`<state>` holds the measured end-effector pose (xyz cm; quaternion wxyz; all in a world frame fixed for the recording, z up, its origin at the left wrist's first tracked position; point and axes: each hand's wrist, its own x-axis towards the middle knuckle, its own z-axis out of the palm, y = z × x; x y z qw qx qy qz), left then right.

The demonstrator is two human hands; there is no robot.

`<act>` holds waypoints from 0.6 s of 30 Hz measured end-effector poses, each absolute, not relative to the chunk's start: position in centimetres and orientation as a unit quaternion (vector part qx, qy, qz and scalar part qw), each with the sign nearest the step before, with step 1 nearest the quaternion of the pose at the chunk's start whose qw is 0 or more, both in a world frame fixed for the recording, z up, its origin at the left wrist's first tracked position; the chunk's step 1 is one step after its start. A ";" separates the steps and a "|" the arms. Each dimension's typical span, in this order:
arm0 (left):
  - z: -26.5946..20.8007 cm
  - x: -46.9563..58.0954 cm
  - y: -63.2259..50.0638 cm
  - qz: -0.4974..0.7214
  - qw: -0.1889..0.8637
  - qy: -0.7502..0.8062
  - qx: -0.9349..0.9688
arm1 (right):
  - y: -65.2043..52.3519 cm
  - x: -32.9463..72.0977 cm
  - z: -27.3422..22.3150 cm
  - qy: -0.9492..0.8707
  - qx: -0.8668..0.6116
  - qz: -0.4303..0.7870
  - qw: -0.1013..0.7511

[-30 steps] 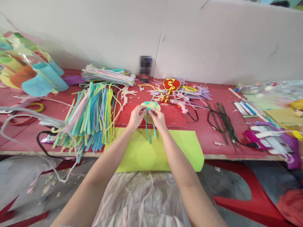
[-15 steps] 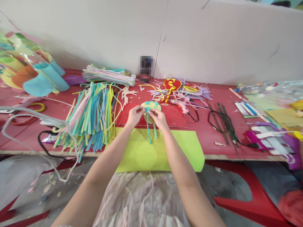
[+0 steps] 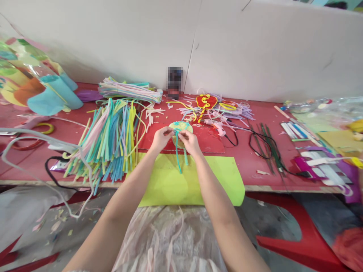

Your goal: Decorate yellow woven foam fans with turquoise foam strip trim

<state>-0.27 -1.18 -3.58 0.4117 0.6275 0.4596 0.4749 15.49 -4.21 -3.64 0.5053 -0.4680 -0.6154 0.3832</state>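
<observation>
Fingertips of my left hand (image 3: pixel 163 138) and my right hand (image 3: pixel 188 141) meet at the lower part of a round yellow piece with teal trim (image 3: pixel 185 126). Both hands pinch a teal pipe cleaner (image 3: pixel 177 153), whose loose end hangs down between them. A paler green pipe-cleaner stem (image 3: pixel 186 157) hangs from the round piece beside my right hand. Under the piece lies a red board (image 3: pixel 210 140). A lime-green sheet (image 3: pixel 187 185) covers the table edge below my wrists. My fingers partly hide where the teal strand meets the disc.
Left of my hands sits a heap of pastel pipe cleaners (image 3: pixel 113 139), with another bundle (image 3: pixel 130 90) behind. A pink glue gun (image 3: pixel 217 127) and a red-and-yellow fan-shaped piece (image 3: pixel 206 101) lie back right. Green stems (image 3: pixel 270 147) and a black cord (image 3: pixel 251 141) lie further right.
Almost nothing differs. Both hands stay at the round piece, and the hanging teal end has shifted very slightly.
</observation>
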 end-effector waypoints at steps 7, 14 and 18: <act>-3.6 -0.4 -1.0 0.460 0.475 0.445 0.604 | -4.1 15.7 -3.6 -0.603 -0.471 0.414 0.493; -3.2 -0.5 -1.2 0.460 0.409 0.467 0.635 | -4.4 15.3 -3.2 -0.566 -0.469 0.454 0.504; -3.4 -0.3 -1.4 0.455 0.418 0.453 0.643 | -4.2 15.4 -3.7 -0.570 -0.472 0.443 0.506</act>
